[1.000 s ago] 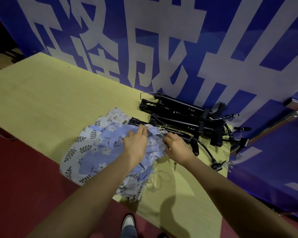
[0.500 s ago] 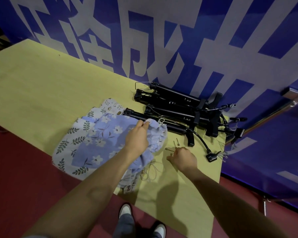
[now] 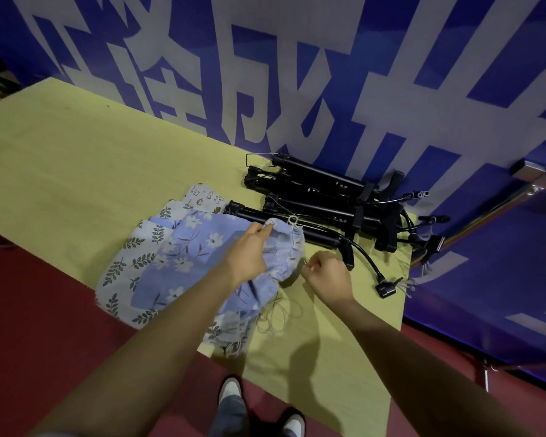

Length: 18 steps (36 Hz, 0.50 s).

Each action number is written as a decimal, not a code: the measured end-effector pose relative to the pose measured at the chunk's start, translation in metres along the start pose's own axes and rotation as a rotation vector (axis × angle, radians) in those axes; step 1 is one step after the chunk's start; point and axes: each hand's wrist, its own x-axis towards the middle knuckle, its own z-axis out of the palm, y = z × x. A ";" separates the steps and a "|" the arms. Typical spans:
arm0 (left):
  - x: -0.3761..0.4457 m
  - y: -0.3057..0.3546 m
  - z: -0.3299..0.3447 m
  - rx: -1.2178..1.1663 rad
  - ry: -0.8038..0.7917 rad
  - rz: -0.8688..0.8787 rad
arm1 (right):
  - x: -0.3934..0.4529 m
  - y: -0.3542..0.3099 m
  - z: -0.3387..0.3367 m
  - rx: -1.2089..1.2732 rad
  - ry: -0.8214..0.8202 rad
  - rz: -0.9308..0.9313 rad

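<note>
A blue floral cloth (image 3: 202, 247) lies on a yellow table (image 3: 76, 159), on top of a leaf-patterned cloth (image 3: 130, 272). My left hand (image 3: 249, 253) pinches the blue cloth's gathered far edge and lifts it slightly. A knotted white cord (image 3: 293, 220) sticks out of that edge. My right hand (image 3: 327, 274) hovers just right of the cloth with its fingers curled, pinching a small thin metal pin (image 3: 305, 263) whose tip points at the cloth's hem. Loose white cord loops (image 3: 278, 316) lie by the cloth's near end.
Several folded black tripods and gooseneck clamps (image 3: 322, 197) are piled at the table's far right against a blue and white banner (image 3: 328, 74). A cartoon-print cloth (image 3: 205, 197) peeks out behind. Below me are red floor (image 3: 29, 310) and my shoes (image 3: 230, 389).
My right hand left the cloth, reached to small pins on the table, then came back to the hem holding one. The left hand kept its pinch on the blue cloth's edge.
</note>
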 end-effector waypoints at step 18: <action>0.002 -0.011 -0.040 -0.059 0.067 -0.069 | 0.041 -0.076 -0.009 0.066 0.113 -0.384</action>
